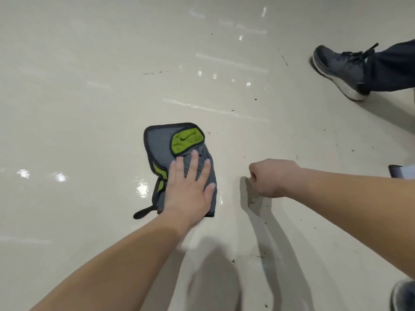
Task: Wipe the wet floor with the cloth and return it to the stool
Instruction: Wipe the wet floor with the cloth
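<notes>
pressing the grey-and-green cloth (160, 149) against the glossy floor (89, 90) at centre, the left hand (188, 191) lies flat, fingers straight; the right hand (269, 178), just right of it, is clenched, empty. dark shoe (339, 70) far right.

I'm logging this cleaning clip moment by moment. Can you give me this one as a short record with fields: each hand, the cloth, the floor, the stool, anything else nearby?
left hand: flat, fingers straight, pressing on the cloth
right hand: curled in a fist, holding nothing, to the right of the cloth and apart from it
cloth: grey with green patches, crumpled, lying on the floor
floor: pale, glossy, dark specks
stool: not in view
other: dark shoe with trouser leg, upper right
</notes>
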The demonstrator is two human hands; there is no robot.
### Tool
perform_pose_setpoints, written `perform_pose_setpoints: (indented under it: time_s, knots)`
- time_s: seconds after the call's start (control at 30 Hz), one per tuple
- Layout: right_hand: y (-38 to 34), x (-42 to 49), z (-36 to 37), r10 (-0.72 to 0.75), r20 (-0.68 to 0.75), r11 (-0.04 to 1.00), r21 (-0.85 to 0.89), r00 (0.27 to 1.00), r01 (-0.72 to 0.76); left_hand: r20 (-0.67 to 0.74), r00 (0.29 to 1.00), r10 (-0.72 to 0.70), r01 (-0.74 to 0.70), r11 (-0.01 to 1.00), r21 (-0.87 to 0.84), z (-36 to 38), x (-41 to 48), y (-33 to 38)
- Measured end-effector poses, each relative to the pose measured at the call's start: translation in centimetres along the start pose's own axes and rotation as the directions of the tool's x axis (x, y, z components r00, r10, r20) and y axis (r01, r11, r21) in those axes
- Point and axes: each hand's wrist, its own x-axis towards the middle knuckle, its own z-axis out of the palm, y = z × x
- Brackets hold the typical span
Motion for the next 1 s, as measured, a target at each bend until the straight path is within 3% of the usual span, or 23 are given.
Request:
perform_pose_setpoints:
  time_s: [0.1, 0.23, 0.33, 0.43, 0.5, 0.57, 0.67, 0.73, 0.8, 0.93, 1.0]
  knots:
    - [1.1, -0.5, 0.2, 0.064, 0.005, 0.997, -0.051, 0.998, -0.063, 0.071, 0.958, 0.277, -0.274, 0.961, -0.042, 0.4, -1.5, 5.0]
    - [0.8, -0.4, 1.0, 0.053, 0.057, 0.997, -0.066, 0.997, -0.049, 0.097, 0.775, 0.624, -0.621, 0.781, -0.06, 2.1, -6.5, 7.9]
    - [-0.8, 0.3, 2.6, -0.048, 0.067, 0.991, -0.124, 0.997, 0.056, 0.01, 0.698, 0.716, -0.714, 0.697, -0.07, 2.8, -8.9, 6.3]
    - [-3.8, 0.5, 3.1, -0.183, 0.064, 0.967, -0.167, 0.981, 0.192, -0.028, 0.702, 0.711, -0.711, 0.699, -0.074, 3.4, -11.0, 1.7]
    - [-5.6, 1.0, 2.6, -0.245, 0.001, 0.958, -0.156, 0.97, 0.242, -0.037, 0.756, 0.653, -0.653, 0.75, -0.107, 3.3, -12.5, -2.5]
    - [-7.9, 1.8, 1.7, -0.3, -0.081, 0.949, -0.129, 0.95, 0.289, 0.019, 0.854, 0.52, -0.517, 0.851, -0.088, 3.0, -14.2, -7.7]
    - [-11.8, 2.7, 0.4, -0.352, -0.173, 0.935, -0.023, 0.92, 0.353, 0.084, 0.992, 0.098, -0.097, 0.995, -0.015, 2.7, -16.9, -14.6]
    - [-14.7, 2.9, -0.4, -0.373, -0.213, 0.917, 0.064, 0.903, 0.394, 0.093, 0.957, -0.275, 0.274, 0.961, 0.016, 2.5, -18.2, -16.5]
    - [-17.6, 2.7, -1.0, -0.411, -0.209, 0.883, 0.151, 0.887, 0.444, 0.116, 0.874, -0.471, 0.477, 0.878, -0.028, 2.4, -18.3, -15.5]
    - [-23.1, 1.7, -1.0, -0.533, -0.175, 0.779, 0.281, 0.827, 0.561, 0.144, 0.851, -0.505, 0.525, 0.828, -0.196, 1.6, -17.4, -13.6]
    - [-24.8, 1.0, -0.4, -0.581, -0.14, 0.75, 0.293, 0.802, 0.594, 0.06, 0.853, -0.518, 0.508, 0.8, -0.318, 0.2, -17.4, -15.3]
